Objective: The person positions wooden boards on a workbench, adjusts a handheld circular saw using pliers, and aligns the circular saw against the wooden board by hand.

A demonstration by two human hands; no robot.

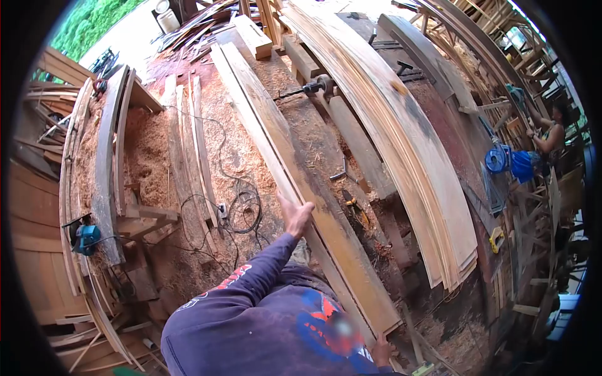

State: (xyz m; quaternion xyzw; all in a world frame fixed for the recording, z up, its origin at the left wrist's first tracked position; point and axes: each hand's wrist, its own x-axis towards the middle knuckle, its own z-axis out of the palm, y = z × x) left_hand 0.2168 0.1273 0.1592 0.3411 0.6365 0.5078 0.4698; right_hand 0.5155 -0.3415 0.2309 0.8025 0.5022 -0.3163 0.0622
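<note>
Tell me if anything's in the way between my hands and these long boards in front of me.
Nothing visible: your left hand grips the long boards directly, and your right hand, partly seen, is at their near end. The drill sits to the right of the boards, beyond both hands.

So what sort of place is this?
Looks like a woodworking shop, partly open-air: a stack of long boards, a drill with a long bit, and wood shavings over the ground.
</note>
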